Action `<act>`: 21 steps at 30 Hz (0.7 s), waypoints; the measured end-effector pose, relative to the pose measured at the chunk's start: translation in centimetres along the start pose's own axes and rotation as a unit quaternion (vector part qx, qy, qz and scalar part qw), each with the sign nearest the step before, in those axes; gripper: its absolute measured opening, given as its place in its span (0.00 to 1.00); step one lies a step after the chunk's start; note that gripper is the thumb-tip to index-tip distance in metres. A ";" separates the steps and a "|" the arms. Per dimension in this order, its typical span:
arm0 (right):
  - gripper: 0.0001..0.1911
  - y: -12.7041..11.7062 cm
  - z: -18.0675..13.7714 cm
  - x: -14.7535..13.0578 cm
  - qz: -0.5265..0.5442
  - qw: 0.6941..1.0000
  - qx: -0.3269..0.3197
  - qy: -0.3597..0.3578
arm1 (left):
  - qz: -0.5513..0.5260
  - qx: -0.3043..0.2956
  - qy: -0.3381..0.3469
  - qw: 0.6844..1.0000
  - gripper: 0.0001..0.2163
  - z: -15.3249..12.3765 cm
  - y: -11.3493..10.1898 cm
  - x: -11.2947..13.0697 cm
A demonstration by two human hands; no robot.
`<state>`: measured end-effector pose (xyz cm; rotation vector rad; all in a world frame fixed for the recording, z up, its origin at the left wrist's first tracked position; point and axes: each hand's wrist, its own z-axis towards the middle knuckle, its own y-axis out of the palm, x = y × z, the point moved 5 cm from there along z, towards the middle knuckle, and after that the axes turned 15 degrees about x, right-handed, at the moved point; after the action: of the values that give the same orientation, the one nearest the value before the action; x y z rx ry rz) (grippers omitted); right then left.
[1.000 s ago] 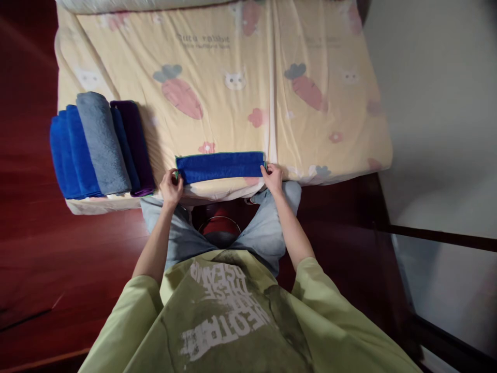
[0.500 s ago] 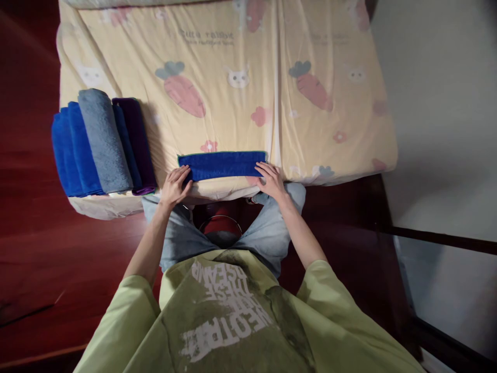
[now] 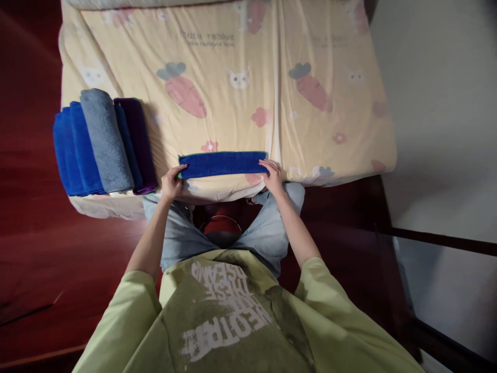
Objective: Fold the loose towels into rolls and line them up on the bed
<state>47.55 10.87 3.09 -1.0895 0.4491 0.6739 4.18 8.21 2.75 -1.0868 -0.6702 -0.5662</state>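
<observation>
A blue towel (image 3: 223, 165) with thin green edging lies folded into a long narrow strip along the near edge of the bed. My left hand (image 3: 173, 180) is closed on its left end, the fingertips over the towel's edge. At the other end, my right hand (image 3: 273, 176) has its bent fingers on the right edge of the strip, gripping it; the thumb is partly hidden. The towel stays flat on the sheet between both hands.
Left of my left hand stand folded blue towels (image 3: 75, 150), a rolled grey towel (image 3: 106, 140) and a purple towel (image 3: 137, 142) side by side. The yellow carrot-print sheet (image 3: 236, 119) covers the bed. A pale wall (image 3: 435, 114) is on the right; a red stool (image 3: 220, 225) shows between my legs.
My hands have moved slightly outward from the top of the towel strip to its two ends, and their fingers have closed there. The towel has stayed in nearly the same place.
</observation>
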 end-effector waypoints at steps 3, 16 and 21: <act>0.25 0.0 0.2 0.8 0.035 0.998 0.031 0.034 | -0.009 0.016 -0.031 0.999 0.22 0.0 -0.1 -0.7; 0.24 0.7 0.1 3.1 0.062 0.978 0.085 0.183 | -0.044 0.098 -0.115 0.988 0.22 0.2 -0.3 -1.7; 0.28 0.6 0.3 2.7 0.046 0.979 0.094 0.176 | -0.058 0.106 -0.123 0.985 0.22 0.6 -0.2 -0.9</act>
<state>49.08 12.06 1.10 -1.0127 0.8557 0.5067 3.29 8.79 2.34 -0.9287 -0.9926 -0.4503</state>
